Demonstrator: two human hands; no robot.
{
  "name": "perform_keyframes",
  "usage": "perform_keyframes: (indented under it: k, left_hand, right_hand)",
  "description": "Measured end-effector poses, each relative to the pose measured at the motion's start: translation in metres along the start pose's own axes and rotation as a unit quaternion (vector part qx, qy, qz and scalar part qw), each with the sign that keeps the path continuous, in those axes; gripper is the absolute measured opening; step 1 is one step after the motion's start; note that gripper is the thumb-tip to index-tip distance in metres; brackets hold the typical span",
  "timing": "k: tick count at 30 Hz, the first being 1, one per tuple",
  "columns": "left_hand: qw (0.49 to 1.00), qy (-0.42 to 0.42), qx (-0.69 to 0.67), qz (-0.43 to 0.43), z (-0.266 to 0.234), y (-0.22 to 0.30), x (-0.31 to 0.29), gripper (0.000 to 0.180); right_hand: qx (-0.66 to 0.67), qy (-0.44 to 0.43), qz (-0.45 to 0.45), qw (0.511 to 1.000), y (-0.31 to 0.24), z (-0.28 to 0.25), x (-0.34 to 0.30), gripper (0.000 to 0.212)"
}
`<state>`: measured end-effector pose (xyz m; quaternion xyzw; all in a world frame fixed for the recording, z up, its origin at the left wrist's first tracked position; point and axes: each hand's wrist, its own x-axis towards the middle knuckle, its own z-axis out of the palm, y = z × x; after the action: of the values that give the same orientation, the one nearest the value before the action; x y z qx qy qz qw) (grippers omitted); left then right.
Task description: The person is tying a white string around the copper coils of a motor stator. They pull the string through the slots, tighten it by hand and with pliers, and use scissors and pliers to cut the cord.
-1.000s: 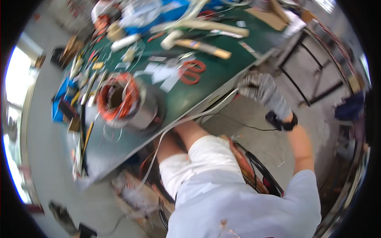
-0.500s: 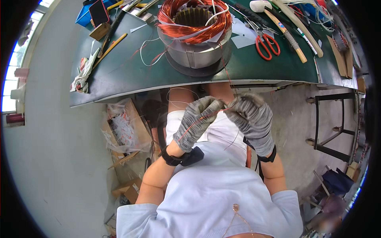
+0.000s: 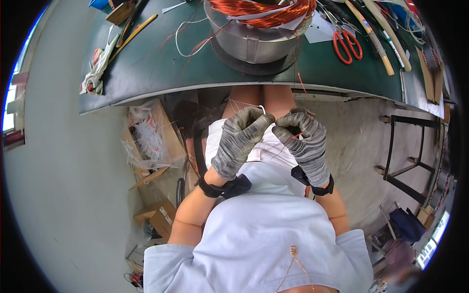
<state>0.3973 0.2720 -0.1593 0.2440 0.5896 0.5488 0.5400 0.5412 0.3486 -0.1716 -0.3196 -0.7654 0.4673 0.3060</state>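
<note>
Over my lap my two gloved hands are held close together, fingertips nearly meeting. My left hand (image 3: 240, 141) pinches a thin white tube (image 3: 263, 108), whose end curves up by the thumb and index finger. Curled fingers of my right hand (image 3: 307, 144) hold a thin reddish copper wire (image 3: 297, 135); a fine tail hangs below it. Beyond, on the bench, stands a round metal stator (image 3: 251, 48) topped by a thick ring of copper windings (image 3: 264, 13). Loose red leads and a white tube loop (image 3: 180, 44) come off its left side.
The green bench (image 3: 146, 73) has its front edge just past my hands. Red-handled scissors (image 3: 348, 47) and a wooden-handled mallet (image 3: 376, 41) lie right of the stator. A crumpled white glove (image 3: 95, 73) is at left. Below stand a box of scraps (image 3: 151, 139) and a black metal frame (image 3: 410, 156).
The view has tilted down, so the bench sits higher. The copper wire that ran across my left glove is no longer there; a white tube end now shows at my left fingertips.
</note>
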Motion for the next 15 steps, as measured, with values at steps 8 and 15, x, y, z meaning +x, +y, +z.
perform_keyframes:
  k: [8,15]
  left_hand:
    - [0.991,-0.047,0.123,0.002,-0.019,0.006,-0.009,0.014]
    - [0.999,-0.027,0.024,-0.025,-0.026,0.005,-0.012,0.012]
  right_hand:
    - [0.19,-0.17,0.041,0.966,0.01,0.003,0.002,0.017]
    - [0.326,-0.131,0.17,0.921,0.004,0.017,0.004,0.013]
